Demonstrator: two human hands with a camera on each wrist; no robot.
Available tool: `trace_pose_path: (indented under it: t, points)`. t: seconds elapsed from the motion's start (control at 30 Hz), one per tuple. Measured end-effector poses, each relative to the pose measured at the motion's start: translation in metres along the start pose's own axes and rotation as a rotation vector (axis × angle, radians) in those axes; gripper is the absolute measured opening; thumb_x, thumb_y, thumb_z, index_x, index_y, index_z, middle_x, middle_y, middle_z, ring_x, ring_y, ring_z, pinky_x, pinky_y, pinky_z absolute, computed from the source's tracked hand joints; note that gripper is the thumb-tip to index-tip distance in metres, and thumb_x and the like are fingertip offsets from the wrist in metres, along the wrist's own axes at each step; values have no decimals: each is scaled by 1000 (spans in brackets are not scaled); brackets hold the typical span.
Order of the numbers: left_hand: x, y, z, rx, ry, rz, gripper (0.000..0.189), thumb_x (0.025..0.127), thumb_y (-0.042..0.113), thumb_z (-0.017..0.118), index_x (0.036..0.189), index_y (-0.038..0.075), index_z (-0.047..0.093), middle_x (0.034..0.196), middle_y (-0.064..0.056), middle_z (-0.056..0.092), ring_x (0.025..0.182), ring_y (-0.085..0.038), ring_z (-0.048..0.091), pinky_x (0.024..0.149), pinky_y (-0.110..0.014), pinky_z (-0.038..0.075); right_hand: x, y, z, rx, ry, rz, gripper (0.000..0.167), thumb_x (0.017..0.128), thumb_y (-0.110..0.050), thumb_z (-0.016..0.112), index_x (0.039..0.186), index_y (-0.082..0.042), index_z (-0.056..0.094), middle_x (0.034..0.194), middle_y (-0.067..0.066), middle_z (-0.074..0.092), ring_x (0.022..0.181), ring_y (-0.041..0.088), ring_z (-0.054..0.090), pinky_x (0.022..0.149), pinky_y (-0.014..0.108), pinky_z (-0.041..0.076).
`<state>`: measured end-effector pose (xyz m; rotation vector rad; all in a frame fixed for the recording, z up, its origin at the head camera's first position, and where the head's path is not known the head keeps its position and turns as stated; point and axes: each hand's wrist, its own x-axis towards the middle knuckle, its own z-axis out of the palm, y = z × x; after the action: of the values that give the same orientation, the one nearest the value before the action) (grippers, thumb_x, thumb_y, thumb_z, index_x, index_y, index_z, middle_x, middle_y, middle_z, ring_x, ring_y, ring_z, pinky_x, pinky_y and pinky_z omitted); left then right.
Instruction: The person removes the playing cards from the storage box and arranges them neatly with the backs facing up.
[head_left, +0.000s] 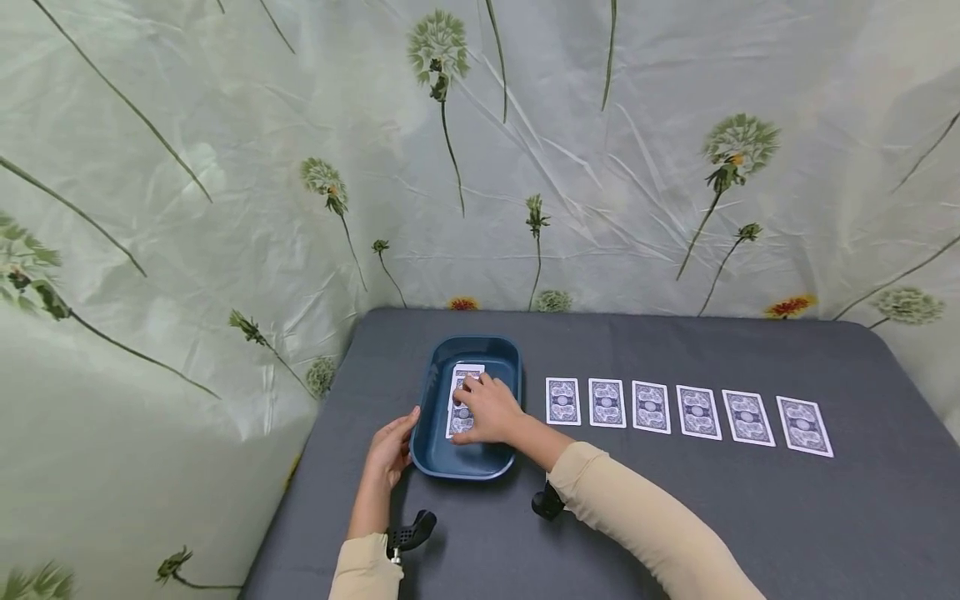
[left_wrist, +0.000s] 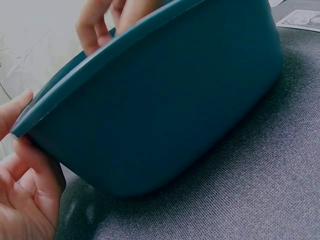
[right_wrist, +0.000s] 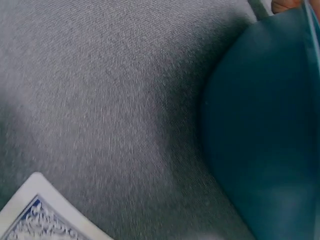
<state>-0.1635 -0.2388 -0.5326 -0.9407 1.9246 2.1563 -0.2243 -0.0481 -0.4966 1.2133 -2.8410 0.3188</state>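
Playing cards [head_left: 460, 418] lie face down inside a blue tray [head_left: 467, 461], directly beneath the fingers of the right hand [head_left: 491, 410]; their backs carry ornate blue-violet scrollwork within white borders, and their edges sit slightly out of line, one showing past another. The right hand arches over them with thumb and fingers spread apart; whether it pinches a card cannot be told, since the hand itself covers the contact. The left hand [head_left: 390, 446] grips the tray's rim at the near left, thumb above and fingers below its lip. The tray has rounded corners, a smooth finish and steep walls, which rise around the right hand. Its far rim stands near the table's back edge, beyond the right hand, where a floral curtain [head_left: 600, 208] hangs. To the right of the right hand, past the tray's wall and a narrow strip of grey cloth [head_left: 750, 500], a row of six cards [head_left: 651, 407] lies face down, well spaced and matching in pattern. Wider cloth extends on the near side of that row, partly crossed by the right arm's cream sleeve [head_left: 637, 521]. The table's left edge runs beyond the left hand.
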Motion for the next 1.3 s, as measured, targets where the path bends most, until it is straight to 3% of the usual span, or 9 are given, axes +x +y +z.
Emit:
trace_pose_path:
  t: [0.23, 0.5, 0.73, 1.03, 1.3]
  points:
    - [1, -1, 3, -9, -11, -11, 38, 78, 42, 71, 90, 7, 62, 75, 1, 61, 63, -11, 55, 55, -25, 45, 8, 2, 9, -27, -143, 69, 72, 58, -61, 77, 115, -22, 56, 117, 3, 52, 105, 22, 47, 83, 38, 43]
    - [2, 0, 4, 38, -10, -9, 45, 80, 40, 69, 102, 1, 61, 79, 1, 62, 68, -12, 57, 60, -26, 47, 16, 12, 12, -20, -177, 184, 98, 51, -63, 79, 130, -15, 48, 123, 8, 48, 110, 24, 43, 90, 42, 37]
    - [5, 0, 5, 61, 4, -5, 51, 78, 43, 70, 104, 1, 61, 85, -1, 63, 71, -13, 57, 61, -26, 48, 19, 13, 13, 15, -217, 255, 100, 49, -63, 81, 127, -10, 50, 122, 11, 49, 109, 25, 43, 93, 44, 33]
    - [5, -2, 3, 37, 18, 9, 45, 77, 43, 72, 95, 3, 63, 75, 2, 62, 64, -11, 56, 56, -25, 46, 21, 10, 12, 34, -224, 227, 92, 50, -60, 82, 120, -8, 54, 114, 11, 50, 101, 24, 43, 87, 42, 33]
    - [6, 0, -2, 27, 21, 8, 38, 78, 42, 71, 88, 5, 64, 73, 2, 61, 63, -12, 55, 55, -25, 46, 16, -3, 17, 7, -244, 141, 91, 55, -63, 77, 123, -8, 53, 119, 11, 50, 108, 24, 44, 88, 40, 34]
